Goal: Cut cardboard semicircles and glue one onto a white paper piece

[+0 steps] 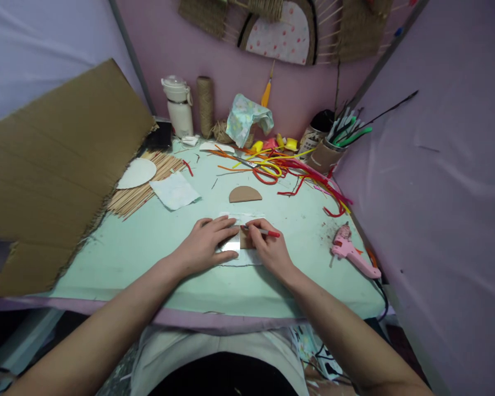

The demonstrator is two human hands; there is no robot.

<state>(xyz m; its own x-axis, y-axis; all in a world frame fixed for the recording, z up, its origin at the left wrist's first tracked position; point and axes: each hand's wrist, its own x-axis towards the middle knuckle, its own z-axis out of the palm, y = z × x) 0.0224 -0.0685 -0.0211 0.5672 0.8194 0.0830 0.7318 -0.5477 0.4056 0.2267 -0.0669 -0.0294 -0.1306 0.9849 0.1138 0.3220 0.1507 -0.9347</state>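
Observation:
My left hand (208, 245) lies with fingers spread, pressing down a shiny flat plate (231, 245), possibly metal. Beside the plate's right edge shows a small brown cardboard piece (245, 238), partly covered by my right hand. Both rest on a white sheet (241, 263) whose edges stick out above and below. A red pen (271, 233) is pinched in my right hand (268, 247), its tip at the cardboard near the plate's upper right corner. Just beyond lies a brown cardboard half-circle (245, 194).
Large corrugated cardboard (58, 159) leans at left, near wooden sticks (132, 201) and white fabric (175, 191). Scissors (268, 175) lie among coloured pipe cleaners (301, 165). At right is a pink glue gun (352, 254). A white bottle (180, 110) and twine roll (205, 107) stand behind.

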